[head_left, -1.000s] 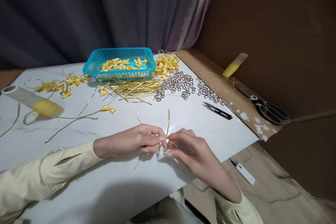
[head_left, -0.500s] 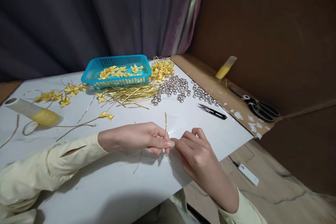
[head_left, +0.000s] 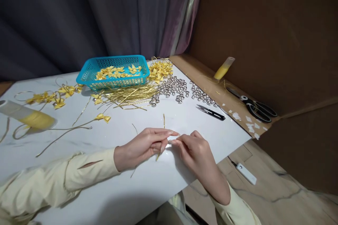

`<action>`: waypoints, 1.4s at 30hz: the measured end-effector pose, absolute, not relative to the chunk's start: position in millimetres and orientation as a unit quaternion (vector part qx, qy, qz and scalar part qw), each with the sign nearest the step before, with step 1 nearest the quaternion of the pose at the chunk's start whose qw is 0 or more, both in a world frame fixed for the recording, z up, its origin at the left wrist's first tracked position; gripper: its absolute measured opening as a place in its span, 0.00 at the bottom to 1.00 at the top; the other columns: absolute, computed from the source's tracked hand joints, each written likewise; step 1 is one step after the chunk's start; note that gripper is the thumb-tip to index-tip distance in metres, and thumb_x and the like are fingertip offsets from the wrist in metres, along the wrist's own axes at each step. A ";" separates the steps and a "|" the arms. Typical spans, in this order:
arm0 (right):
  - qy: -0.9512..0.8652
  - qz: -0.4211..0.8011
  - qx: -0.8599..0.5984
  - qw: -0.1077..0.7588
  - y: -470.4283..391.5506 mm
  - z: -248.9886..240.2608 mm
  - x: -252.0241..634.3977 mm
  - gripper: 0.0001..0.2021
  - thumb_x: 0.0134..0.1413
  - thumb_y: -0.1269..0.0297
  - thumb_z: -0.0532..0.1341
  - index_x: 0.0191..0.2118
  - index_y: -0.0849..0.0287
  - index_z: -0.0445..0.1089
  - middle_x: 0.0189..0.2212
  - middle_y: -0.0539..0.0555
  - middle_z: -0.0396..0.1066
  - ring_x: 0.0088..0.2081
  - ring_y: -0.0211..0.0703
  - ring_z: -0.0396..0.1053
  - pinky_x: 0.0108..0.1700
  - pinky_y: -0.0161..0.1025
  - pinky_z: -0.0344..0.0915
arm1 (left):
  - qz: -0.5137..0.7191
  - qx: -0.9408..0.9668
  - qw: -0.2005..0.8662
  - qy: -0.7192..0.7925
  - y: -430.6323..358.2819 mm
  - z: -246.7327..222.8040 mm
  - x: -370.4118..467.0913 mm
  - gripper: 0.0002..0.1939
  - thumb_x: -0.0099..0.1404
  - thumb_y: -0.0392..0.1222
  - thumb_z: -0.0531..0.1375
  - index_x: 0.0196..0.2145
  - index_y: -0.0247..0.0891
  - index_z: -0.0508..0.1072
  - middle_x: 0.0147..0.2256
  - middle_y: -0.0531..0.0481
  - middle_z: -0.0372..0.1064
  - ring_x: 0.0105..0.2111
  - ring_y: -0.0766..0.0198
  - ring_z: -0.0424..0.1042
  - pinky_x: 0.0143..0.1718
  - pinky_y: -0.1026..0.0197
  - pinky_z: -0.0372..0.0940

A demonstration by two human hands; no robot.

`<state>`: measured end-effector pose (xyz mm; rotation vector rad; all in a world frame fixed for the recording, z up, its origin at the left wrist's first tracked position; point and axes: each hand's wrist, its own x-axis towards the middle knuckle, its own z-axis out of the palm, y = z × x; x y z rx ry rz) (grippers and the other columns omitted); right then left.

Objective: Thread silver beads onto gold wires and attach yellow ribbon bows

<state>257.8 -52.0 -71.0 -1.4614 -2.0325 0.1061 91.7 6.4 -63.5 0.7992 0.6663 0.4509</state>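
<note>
My left hand (head_left: 144, 147) is closed, with a short gold wire (head_left: 164, 121) showing above and below its fingers. Its index finger reaches out to the fingertips of my right hand (head_left: 194, 147). That hand is pinched shut near the middle of the white table; whatever sits between its fingertips is too small to make out. A thin cord (head_left: 134, 126) also shows above and below my left hand. Left of the hands lies a yellow ribbon bow (head_left: 102, 117) on a long stem.
Behind the hands are a blue basket (head_left: 113, 83) of yellow bows, gold wires (head_left: 129, 95) and silver beads (head_left: 173, 86). Small snips (head_left: 210, 112) lie right, with black scissors (head_left: 255, 107) beyond. A yellow spool (head_left: 34, 116) lies left; another spool (head_left: 224, 68) is at the back right.
My left hand has shifted slightly right, and its index finger now stretches toward my right fingertips. My right hand has turned a little. The whole view has shifted slightly.
</note>
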 end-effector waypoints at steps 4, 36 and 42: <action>-0.776 0.045 -0.554 0.297 -51.6 -68.6 258.0 0.16 0.62 0.71 0.49 0.21 0.57 0.56 0.13 0.46 0.59 0.17 0.36 0.51 0.28 0.34 0.52 | 0.212 0.454 0.800 0.331 7.8 -59.1 90.5 0.13 0.62 0.43 0.60 0.38 0.30 0.77 0.16 0.56 0.59 0.21 0.71 0.54 0.26 0.67 0.52; -0.811 0.053 -0.550 0.193 -52.0 -62.2 255.9 0.16 0.62 0.72 0.48 0.22 0.58 0.57 0.13 0.48 0.64 0.17 0.38 0.60 0.25 0.32 0.54 | 0.128 0.842 0.464 0.244 12.3 -54.8 84.8 0.12 0.68 0.36 0.48 0.34 0.35 0.70 0.24 0.51 0.70 0.25 0.68 0.69 0.30 0.69 0.61; -0.771 0.168 -0.569 0.231 -50.1 -57.3 259.6 0.16 0.65 0.65 0.48 0.25 0.58 0.62 0.19 0.49 0.68 0.22 0.39 0.65 0.27 0.33 0.58 | 0.133 0.768 0.556 0.288 13.2 -50.3 86.8 0.10 0.66 0.39 0.52 0.32 0.34 0.72 0.24 0.52 0.70 0.25 0.68 0.67 0.29 0.68 0.61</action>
